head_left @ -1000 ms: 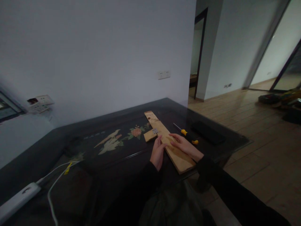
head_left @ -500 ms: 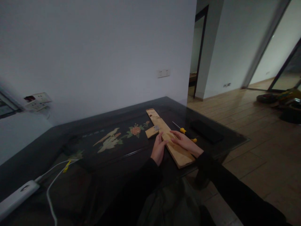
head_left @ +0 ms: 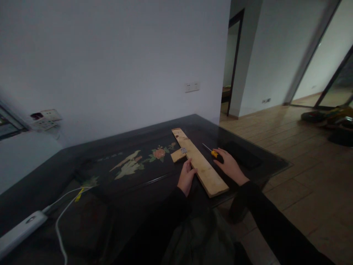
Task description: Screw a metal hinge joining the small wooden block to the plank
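Note:
A long wooden board lies slantwise on the dark table. My left hand grips its left edge, the thumb resting over the top face. Just beyond those fingers, a small metal hinge sits where a short wooden piece meets the board's left side. To the right of the board, my right hand has its fingers closed over the yellow-and-black handle of a screwdriver. The thin shaft points away, toward the far left. My palm hides part of the handle.
A dark flat block lies right of my right hand. A white power strip with a cable is at the table's left. The table has a painted bird-and-flower design and stands against a wall with a socket.
My right hand has left the board and moved right onto the screwdriver's handle. My left hand stays at the board's left edge, and the board has not visibly moved.

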The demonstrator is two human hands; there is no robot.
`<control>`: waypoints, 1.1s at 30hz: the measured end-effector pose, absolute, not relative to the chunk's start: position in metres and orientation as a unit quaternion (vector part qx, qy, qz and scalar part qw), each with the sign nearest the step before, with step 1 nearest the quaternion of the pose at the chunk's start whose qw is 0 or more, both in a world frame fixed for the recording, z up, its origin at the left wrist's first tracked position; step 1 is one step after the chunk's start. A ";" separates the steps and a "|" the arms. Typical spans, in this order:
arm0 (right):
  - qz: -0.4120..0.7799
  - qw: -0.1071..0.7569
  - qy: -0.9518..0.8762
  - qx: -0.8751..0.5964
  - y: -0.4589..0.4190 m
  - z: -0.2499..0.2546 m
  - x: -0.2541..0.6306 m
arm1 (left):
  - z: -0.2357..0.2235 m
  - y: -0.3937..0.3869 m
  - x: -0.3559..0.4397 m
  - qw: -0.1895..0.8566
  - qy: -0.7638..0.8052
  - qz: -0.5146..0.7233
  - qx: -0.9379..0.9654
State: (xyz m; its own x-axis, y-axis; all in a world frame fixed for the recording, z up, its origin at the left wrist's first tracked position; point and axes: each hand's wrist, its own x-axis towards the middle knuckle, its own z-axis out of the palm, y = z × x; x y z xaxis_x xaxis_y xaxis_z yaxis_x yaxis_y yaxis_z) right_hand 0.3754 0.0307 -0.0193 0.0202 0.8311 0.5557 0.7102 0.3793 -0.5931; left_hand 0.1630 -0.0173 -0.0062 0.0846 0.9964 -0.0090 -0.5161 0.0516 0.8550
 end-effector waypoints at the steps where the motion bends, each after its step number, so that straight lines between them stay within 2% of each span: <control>1: 0.072 0.443 -0.700 -0.556 0.032 -0.024 0.377 | -0.007 -0.017 0.163 0.643 0.335 0.588 0.359; 17: 0.134 0.416 -0.709 -0.553 0.041 -0.027 0.374 | 0.002 -0.022 0.161 0.658 0.325 0.569 0.371; 21: 0.129 0.452 -0.698 -0.541 0.029 -0.014 0.378 | -0.001 -0.021 0.158 0.644 0.347 0.572 0.371; 24: 0.119 0.494 -0.676 -0.534 0.005 0.014 0.382 | -0.004 -0.019 0.149 0.614 0.377 0.576 0.386; 27: 0.202 0.529 -0.667 -0.484 -0.030 0.059 0.371 | -0.004 -0.014 0.129 0.573 0.401 0.589 0.406; 30: 0.302 0.515 -0.687 -0.415 -0.058 0.098 0.329 | 0.000 -0.006 0.099 0.536 0.415 0.624 0.388; 33: 0.392 0.511 -0.702 -0.303 -0.059 0.107 0.255 | 0.006 0.004 0.064 0.521 0.394 0.676 0.340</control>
